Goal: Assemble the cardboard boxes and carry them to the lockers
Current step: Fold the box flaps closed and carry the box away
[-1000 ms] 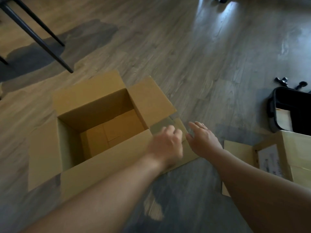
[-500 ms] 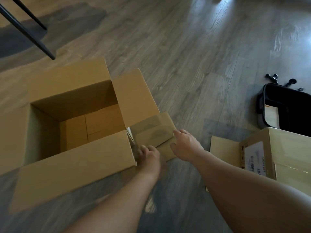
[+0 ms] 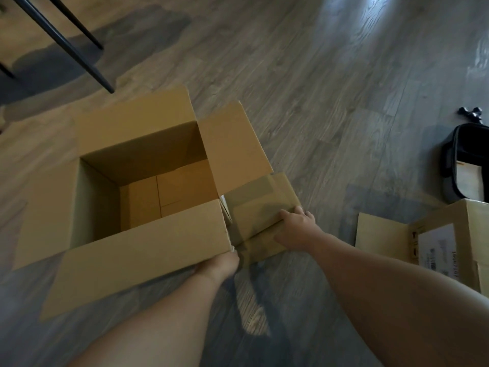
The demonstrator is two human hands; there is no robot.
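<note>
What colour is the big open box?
Light brown cardboard: the open box shows best in the head view.

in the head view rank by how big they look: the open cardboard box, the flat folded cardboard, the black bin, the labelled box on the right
1. open cardboard box, clearly largest.
2. flat folded cardboard.
The labelled box and black bin are both cut off by the frame edge, so I can't rank them.

Open-topped cardboard box (image 3: pixel 148 197) beside flattened cardboard (image 3: pixel 262 207).
</note>
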